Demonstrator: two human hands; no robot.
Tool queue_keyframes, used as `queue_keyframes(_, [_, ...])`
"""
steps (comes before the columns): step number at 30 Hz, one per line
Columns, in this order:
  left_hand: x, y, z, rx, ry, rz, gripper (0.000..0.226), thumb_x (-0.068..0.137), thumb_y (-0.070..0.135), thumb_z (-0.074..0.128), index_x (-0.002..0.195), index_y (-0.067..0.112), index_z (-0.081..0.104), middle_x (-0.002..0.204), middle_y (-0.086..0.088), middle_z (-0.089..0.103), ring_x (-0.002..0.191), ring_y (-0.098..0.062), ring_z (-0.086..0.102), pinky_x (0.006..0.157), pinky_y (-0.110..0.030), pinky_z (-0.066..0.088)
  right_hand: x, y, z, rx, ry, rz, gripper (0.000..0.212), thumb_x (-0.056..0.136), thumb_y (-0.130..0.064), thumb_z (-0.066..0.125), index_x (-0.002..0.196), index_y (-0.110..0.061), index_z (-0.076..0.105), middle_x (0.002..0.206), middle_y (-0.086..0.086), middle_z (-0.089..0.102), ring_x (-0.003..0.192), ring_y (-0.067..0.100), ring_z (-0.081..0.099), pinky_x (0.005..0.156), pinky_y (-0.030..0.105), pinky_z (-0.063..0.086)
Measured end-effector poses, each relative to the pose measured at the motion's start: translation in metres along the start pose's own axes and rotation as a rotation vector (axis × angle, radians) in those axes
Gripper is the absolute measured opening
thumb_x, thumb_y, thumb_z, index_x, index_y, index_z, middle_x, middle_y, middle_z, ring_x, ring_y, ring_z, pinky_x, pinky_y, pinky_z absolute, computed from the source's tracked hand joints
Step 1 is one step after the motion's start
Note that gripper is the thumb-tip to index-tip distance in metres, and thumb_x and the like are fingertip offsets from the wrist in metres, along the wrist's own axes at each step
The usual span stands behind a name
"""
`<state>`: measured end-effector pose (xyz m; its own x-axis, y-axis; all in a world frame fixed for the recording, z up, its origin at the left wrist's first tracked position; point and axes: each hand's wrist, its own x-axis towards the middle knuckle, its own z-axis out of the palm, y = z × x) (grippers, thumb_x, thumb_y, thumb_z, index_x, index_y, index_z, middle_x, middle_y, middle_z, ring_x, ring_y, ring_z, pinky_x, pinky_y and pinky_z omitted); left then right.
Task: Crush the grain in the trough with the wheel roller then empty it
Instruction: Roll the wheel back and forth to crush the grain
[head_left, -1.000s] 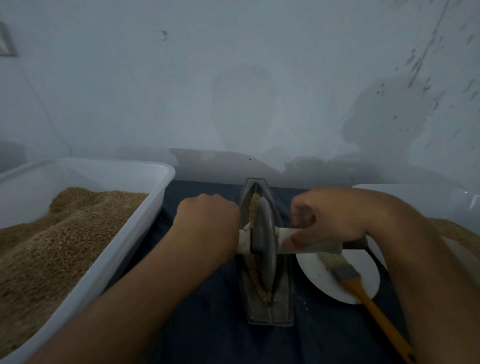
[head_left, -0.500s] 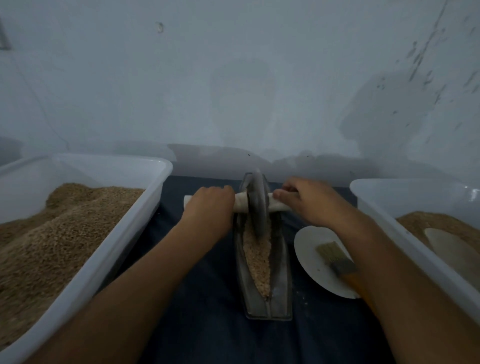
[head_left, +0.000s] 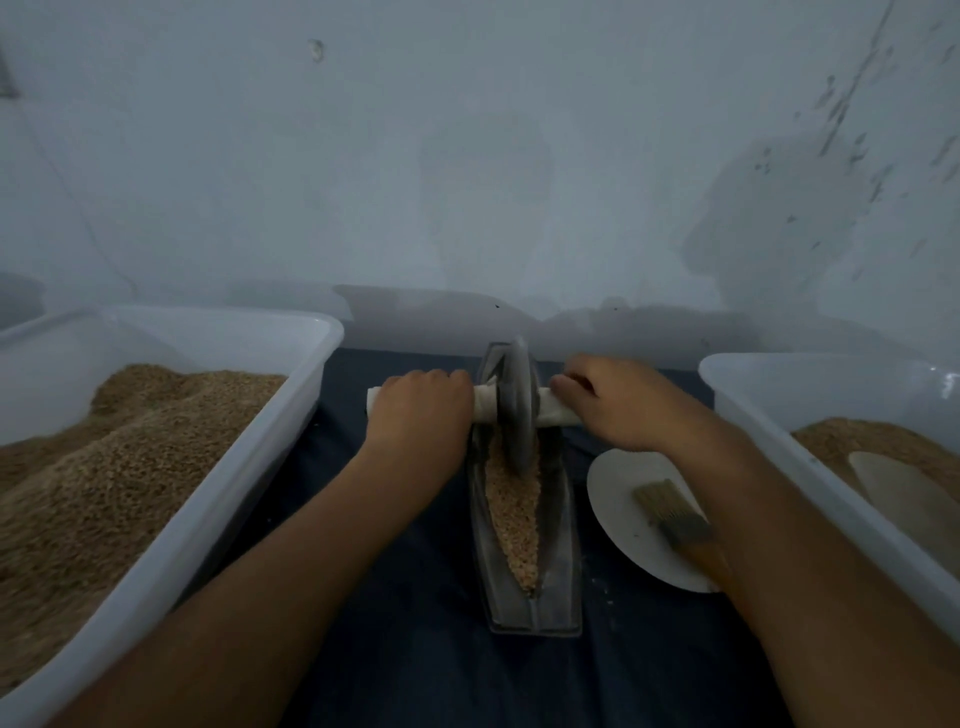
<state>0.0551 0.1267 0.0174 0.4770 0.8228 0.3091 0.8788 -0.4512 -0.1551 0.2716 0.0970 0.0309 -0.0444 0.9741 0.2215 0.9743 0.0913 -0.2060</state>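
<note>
My left hand (head_left: 421, 410) and right hand (head_left: 618, 410) each grip the axle, fingers curled round it. The wheel (head_left: 514, 405) stands at the far end of the trough (head_left: 561, 519). Grain (head_left: 514, 514) fills the trough, seemingly only coarsely crushed. Emptying is not yet begun.

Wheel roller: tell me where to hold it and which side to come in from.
Grip the wheel roller by its pale axle handle, one hand either side of the disc, coming from above. The handle runs crosswise over the trough, and the left hand and right hand already hold it so.
</note>
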Motion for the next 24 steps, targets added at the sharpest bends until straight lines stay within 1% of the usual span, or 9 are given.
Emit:
queue_keyframes(2, [-0.004,0.004,-0.008,0.001,-0.068,-0.016,0.022,0.091,0.020,0.061,0.111,0.015,0.053,0.107,-0.004,0.061,0.089,-0.020,0.057,0.068,-0.032,0.036,-0.007,-0.001,-0.015,0.017,-0.129,-0.001,0.032,0.100,-0.053,0.045,0.096,-0.026,0.061,0.083,-0.004,0.062,0.073,0.012,0.057,0.057,0.029,0.036])
queue_keyframes(4, [-0.010,0.006,-0.018,-0.004,-0.130,-0.039,0.021,0.090,0.018,0.062,0.110,0.015,0.057,0.104,-0.004,0.060,0.084,-0.019,0.051,0.067,-0.033,0.037,-0.014,-0.002,-0.028,0.024,-0.257,0.002,0.028,0.091,-0.061,0.056,0.099,-0.034,0.059,0.091,-0.011,0.063,0.080,0.007,0.059,0.065,0.030,0.046])
queue_keyframes(5, [-0.013,0.006,-0.023,-0.001,-0.148,-0.044,0.021,0.089,0.019,0.063,0.110,0.015,0.058,0.099,-0.003,0.058,0.083,-0.020,0.049,0.067,-0.034,0.036,-0.017,-0.004,-0.034,0.023,-0.311,0.001,0.031,0.084,-0.063,0.064,0.099,-0.038,0.057,0.093,-0.014,0.063,0.082,0.006,0.060,0.069,0.032,0.050])
queue_keyframes(7, [-0.019,0.008,-0.031,0.009,-0.174,-0.035,0.021,0.088,0.021,0.065,0.108,0.017,0.059,0.082,0.000,0.047,0.079,-0.019,0.047,0.066,-0.035,0.036,-0.023,-0.010,-0.039,-0.035,-0.387,-0.009,0.039,0.072,-0.060,0.077,0.098,-0.042,0.054,0.091,-0.016,0.062,0.079,0.006,0.061,0.067,0.033,0.053])
queue_keyframes(10, [-0.027,0.011,-0.042,0.022,-0.244,-0.001,0.022,0.083,0.021,0.067,0.103,0.018,0.058,0.073,0.003,0.035,0.075,-0.018,0.043,0.065,-0.036,0.036,-0.030,-0.021,-0.037,-0.157,-0.406,-0.026,0.038,0.070,-0.052,0.081,0.094,-0.046,0.052,0.089,-0.014,0.060,0.073,0.007,0.062,0.057,0.033,0.052])
queue_keyframes(13, [-0.032,0.011,-0.058,0.015,-0.342,0.025,0.024,0.078,0.017,0.070,0.090,0.020,0.049,0.073,0.002,0.036,0.077,-0.019,0.046,0.067,-0.036,0.039,-0.035,-0.027,-0.040,-0.162,-0.408,-0.027,0.036,0.072,-0.049,0.081,0.090,-0.046,0.050,0.088,-0.013,0.060,0.070,0.006,0.060,0.052,0.024,0.043])
queue_keyframes(16, [-0.034,0.011,-0.067,0.029,-0.418,0.030,0.030,0.075,0.013,0.072,0.075,0.019,0.042,0.074,0.001,0.040,0.075,-0.020,0.048,0.067,-0.036,0.041,-0.039,-0.034,-0.048,-0.197,-0.415,-0.020,0.038,0.070,-0.051,0.082,0.085,-0.044,0.048,0.087,-0.014,0.058,0.068,0.002,0.056,0.050,0.023,0.037])
queue_keyframes(19, [-0.038,0.009,-0.075,0.041,-0.423,0.039,0.028,0.078,0.018,0.072,0.071,0.021,0.044,0.074,0.002,0.044,0.069,-0.017,0.047,0.068,-0.035,0.042,-0.046,-0.043,-0.060,-0.206,-0.435,-0.004,0.041,0.068,-0.053,0.083,0.084,-0.043,0.047,0.084,-0.015,0.056,0.068,0.000,0.052,0.051,0.023,0.034])
queue_keyframes(24, [-0.046,0.006,-0.091,0.052,-0.378,0.057,0.022,0.074,0.025,0.074,0.070,0.022,0.053,0.071,0.004,0.053,0.059,-0.011,0.047,0.063,-0.033,0.044,-0.055,-0.053,-0.073,-0.213,-0.464,0.025,0.043,0.065,-0.054,0.084,0.089,-0.040,0.051,0.087,-0.015,0.057,0.076,0.005,0.054,0.055,0.027,0.037])
